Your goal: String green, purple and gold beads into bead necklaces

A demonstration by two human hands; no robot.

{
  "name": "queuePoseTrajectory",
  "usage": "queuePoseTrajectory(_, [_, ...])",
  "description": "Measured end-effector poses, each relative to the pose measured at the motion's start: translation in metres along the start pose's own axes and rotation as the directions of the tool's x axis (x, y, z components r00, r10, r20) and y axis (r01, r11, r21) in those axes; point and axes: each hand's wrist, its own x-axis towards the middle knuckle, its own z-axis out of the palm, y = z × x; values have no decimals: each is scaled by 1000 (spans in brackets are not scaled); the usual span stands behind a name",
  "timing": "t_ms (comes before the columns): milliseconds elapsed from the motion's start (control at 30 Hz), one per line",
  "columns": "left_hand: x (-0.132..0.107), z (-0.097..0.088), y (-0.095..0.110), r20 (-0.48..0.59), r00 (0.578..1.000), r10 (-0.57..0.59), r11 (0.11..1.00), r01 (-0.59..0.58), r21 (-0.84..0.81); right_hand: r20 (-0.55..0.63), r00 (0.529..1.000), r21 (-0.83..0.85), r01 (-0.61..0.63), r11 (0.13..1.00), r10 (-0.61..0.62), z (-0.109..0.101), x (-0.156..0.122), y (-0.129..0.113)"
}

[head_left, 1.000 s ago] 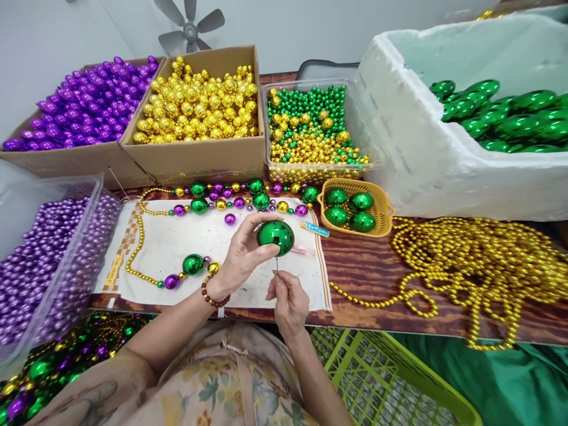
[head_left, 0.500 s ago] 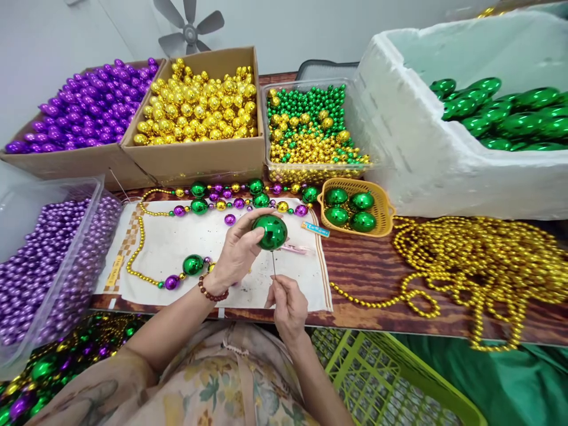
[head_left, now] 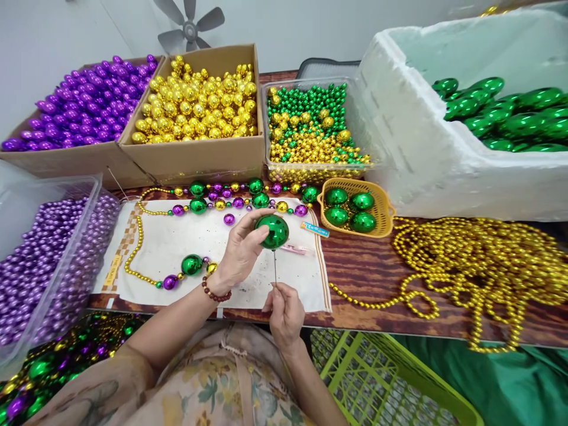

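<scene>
My left hand (head_left: 239,251) grips a large shiny green ball (head_left: 272,231) above a white cloth (head_left: 177,248). Just below it, my right hand (head_left: 284,310) pinches a thin needle (head_left: 275,267) that points up into the underside of the ball. A half-made strand of green, purple and gold beads (head_left: 186,267) lies on the cloth, running from near my left wrist up and around to the cloth's far edge (head_left: 239,198).
Boxes of purple balls (head_left: 84,106), gold balls (head_left: 199,100), and green and gold beads (head_left: 310,127) line the back. A small yellow basket (head_left: 381,222) holds green balls. A foam box (head_left: 426,154), gold bead chains (head_left: 479,266), a purple bead tub (head_left: 39,260) and a green crate (head_left: 390,378) surround me.
The green ball has shifted slightly left and up in my left hand. My right hand has drawn down toward me, showing more of the needle under the ball.
</scene>
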Motion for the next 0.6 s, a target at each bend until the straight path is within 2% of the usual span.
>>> queuePoseTrajectory(167, [-7,0,-10,-39,999,18,999,-17,31,3,995,66,-98,993,98,0,9,-2])
queuePoseTrajectory(333, [-8,0,-10,-46,997,62,993,-57,107,35,989,79,-146,986,144,0,11,1])
queuePoseTrajectory(500, [-4,0,-9,-25,994,110,979,-104,175,14,979,76,-203,976,203,2,8,6])
queuePoseTrajectory(600, [-3,0,-8,-52,990,130,972,-117,203,24,978,87,-210,974,209,2,6,5])
